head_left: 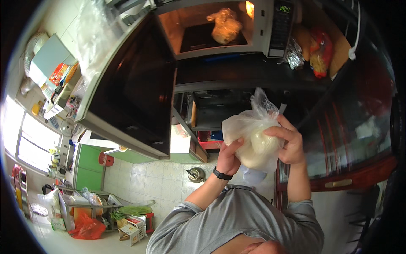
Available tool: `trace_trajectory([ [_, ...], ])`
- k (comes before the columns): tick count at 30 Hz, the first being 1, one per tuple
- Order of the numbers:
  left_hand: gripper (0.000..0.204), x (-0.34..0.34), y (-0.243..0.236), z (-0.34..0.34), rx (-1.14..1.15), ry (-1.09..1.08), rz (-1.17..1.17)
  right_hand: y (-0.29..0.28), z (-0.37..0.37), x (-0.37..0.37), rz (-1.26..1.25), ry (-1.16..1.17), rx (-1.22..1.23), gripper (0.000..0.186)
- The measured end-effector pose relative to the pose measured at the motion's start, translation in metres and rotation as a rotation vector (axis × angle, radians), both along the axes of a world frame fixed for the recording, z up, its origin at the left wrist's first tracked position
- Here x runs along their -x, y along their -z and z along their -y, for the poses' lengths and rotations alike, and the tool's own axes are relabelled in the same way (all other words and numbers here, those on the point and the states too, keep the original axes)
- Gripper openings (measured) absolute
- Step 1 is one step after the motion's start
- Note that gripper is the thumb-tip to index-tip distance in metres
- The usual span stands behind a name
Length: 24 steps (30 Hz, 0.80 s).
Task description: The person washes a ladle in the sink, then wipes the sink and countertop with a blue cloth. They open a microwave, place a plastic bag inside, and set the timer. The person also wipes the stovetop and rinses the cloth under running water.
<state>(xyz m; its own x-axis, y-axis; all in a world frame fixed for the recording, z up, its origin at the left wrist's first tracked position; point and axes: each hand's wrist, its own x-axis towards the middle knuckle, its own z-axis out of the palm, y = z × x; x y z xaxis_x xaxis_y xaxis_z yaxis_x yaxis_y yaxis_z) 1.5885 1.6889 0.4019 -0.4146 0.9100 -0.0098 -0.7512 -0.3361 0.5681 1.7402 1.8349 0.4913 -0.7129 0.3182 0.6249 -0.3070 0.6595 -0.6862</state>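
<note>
A thin clear plastic bag (pixel 237 127) hangs between my two hands, with pale rounded lumps (pixel 258 146) inside that look like white buns. On its lower left side my left hand (pixel 229 157), with a black band at the wrist, is closed on the plastic, thumb on top. My right hand (pixel 289 142) grips the bag's right side, its fingers bent over the front. The bag's gathered top (pixel 264 103) points away from me. Beyond it stands a microwave (pixel 259 25) with its door (pixel 131 84) swung wide to the left. A wrapped lump in a plastic bag (pixel 226 27) sits in the lit cavity.
Foil (pixel 294 54) and a red food packet (pixel 320 51) lie right of the microwave. A dark glass-fronted cabinet (pixel 347 139) stands to my right. On the tiled floor (pixel 146 175) is a metal kettle (pixel 196 174). A low rack with a red bag (pixel 87 226) and greens (pixel 131 211) is lower left.
</note>
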Motion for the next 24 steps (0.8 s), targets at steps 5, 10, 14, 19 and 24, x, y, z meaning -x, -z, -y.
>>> trace_trajectory([
  [5,0.037,-0.016,0.022,-0.016,0.099,-0.157,-0.061,0.033,0.030,-0.014,-0.004,0.136,0.263,0.065],
  [10,0.035,-0.027,0.038,-0.025,0.145,-0.211,-0.166,0.069,0.041,-0.023,-0.123,0.255,0.310,0.059],
  [14,0.038,-0.034,0.032,-0.027,0.137,-0.167,-0.106,0.091,0.036,-0.021,-0.212,0.319,0.412,0.053],
  [19,0.040,-0.014,0.015,-0.018,0.041,0.085,0.210,0.119,0.026,-0.018,-0.275,0.391,0.626,0.049],
  [24,0.039,-0.011,0.042,-0.019,0.096,-0.042,0.179,0.113,0.036,-0.005,-0.030,0.447,0.548,0.060],
])
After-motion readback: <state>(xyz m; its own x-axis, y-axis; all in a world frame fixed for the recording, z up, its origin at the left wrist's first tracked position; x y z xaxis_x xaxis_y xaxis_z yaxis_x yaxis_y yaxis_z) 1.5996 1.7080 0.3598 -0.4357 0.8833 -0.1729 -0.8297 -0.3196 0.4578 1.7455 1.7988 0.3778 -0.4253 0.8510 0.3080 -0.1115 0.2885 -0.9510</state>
